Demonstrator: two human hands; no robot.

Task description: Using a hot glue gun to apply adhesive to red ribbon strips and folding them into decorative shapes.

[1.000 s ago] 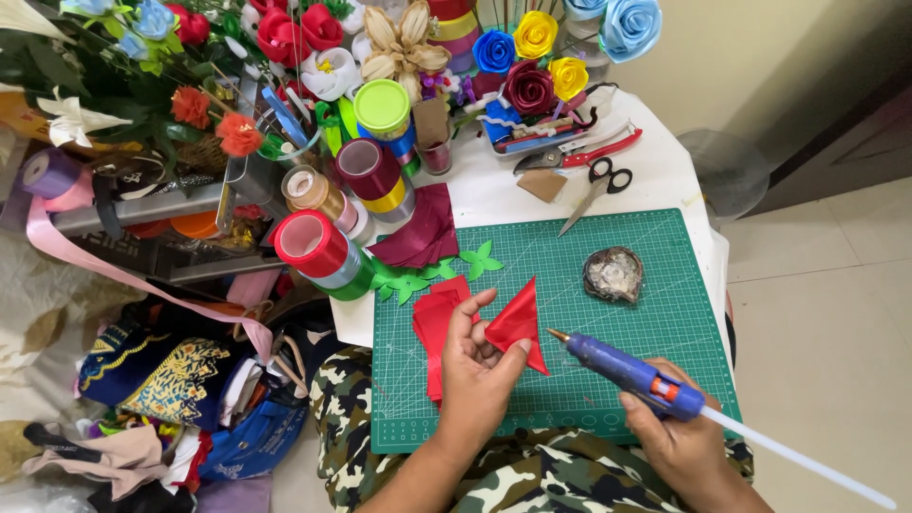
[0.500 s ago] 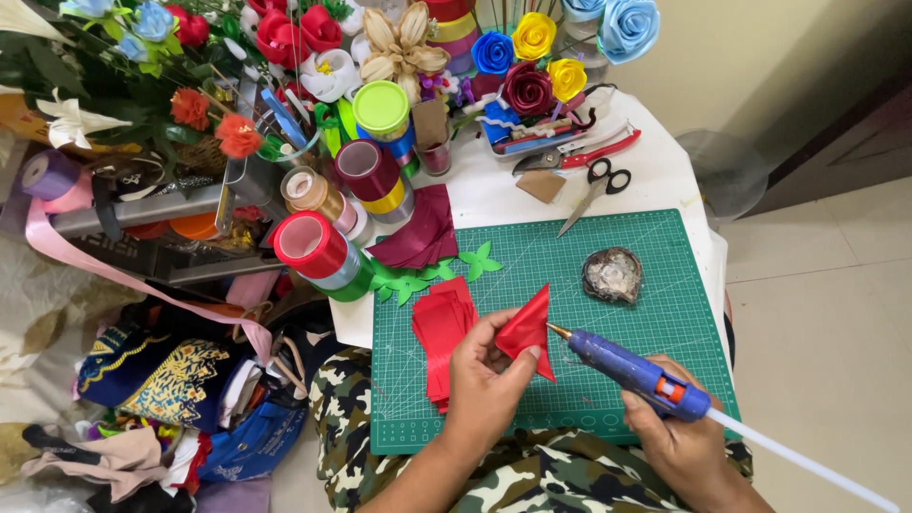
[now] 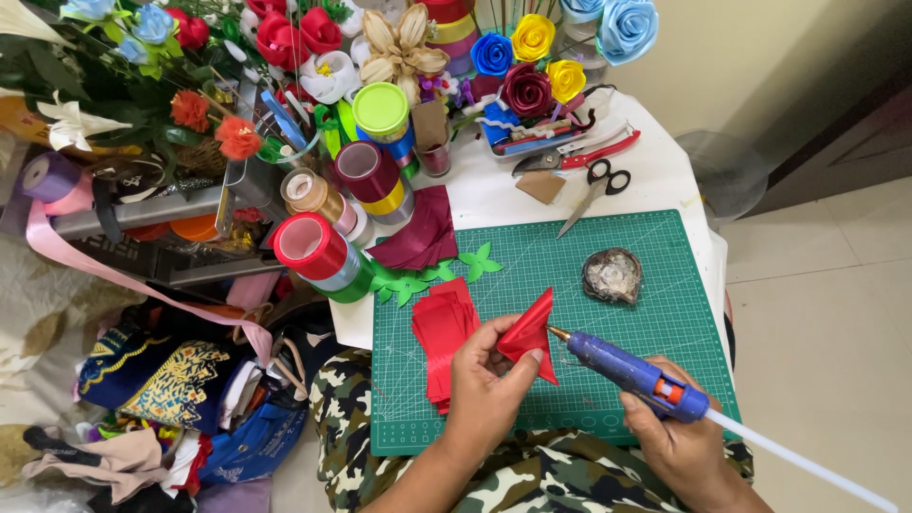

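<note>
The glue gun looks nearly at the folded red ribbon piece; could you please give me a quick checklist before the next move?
1. Left hand pinches the folded red ribbon piece: ok.
2. Right hand grips the glue gun: ok.
3. Nozzle aimed at the fold: ok.
4. Fingertips away from the nozzle: not ok, thumb close.
5. Glue stick loaded: ok.
6. Gun hot: cannot tell.

This is a home craft corner. Ribbon spools [image 3: 328, 214], handmade flowers [image 3: 527, 52] and scissors [image 3: 594, 190] crowd the white table behind a green cutting mat [image 3: 646, 361]. Fabric scraps [image 3: 161, 389] lie left of the mat.
</note>
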